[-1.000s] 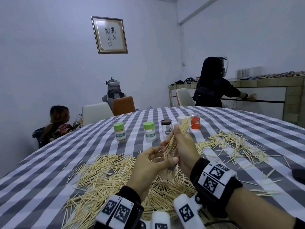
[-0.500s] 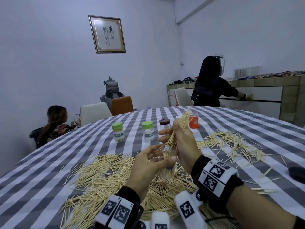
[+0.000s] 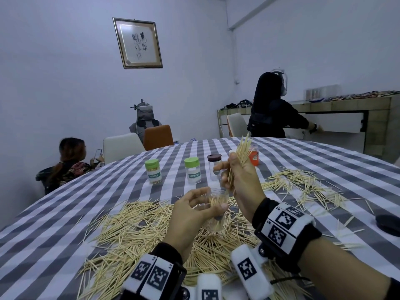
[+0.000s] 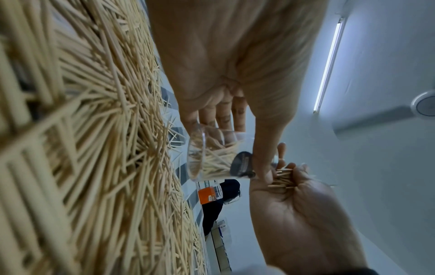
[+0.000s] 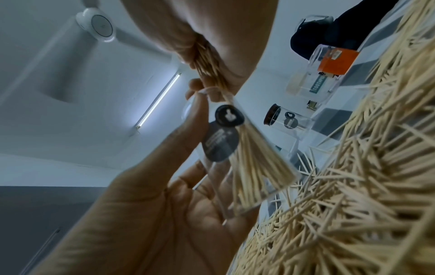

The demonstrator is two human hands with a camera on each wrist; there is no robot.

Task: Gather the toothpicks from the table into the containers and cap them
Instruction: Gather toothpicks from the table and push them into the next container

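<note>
My left hand [image 3: 194, 211] grips a clear open container [image 3: 216, 211] partly filled with toothpicks, held above the big pile of toothpicks [image 3: 134, 230]. In the left wrist view the same clear container [image 4: 212, 156] sits between thumb and fingers. My right hand [image 3: 240, 176] grips a bundle of toothpicks [image 3: 241, 154] just above the container's mouth. The right wrist view shows the bundle's [image 5: 212, 70] lower ends entering the container [image 5: 247, 154]. A second pile of toothpicks [image 3: 303, 185] lies to the right.
Two green-capped containers [image 3: 153, 171] [image 3: 192, 169], a brown-capped clear container [image 3: 214, 167] and an orange-labelled container [image 3: 253, 158] stand in a row behind my hands. A dark lid [image 3: 388, 224] lies at the table's [image 3: 65, 208] right edge. Three other people are in the room.
My right hand has lifted the bundle higher and a bit to the right. The left hand with the container has dropped lower, so the container's mouth now shows below the bundle.
</note>
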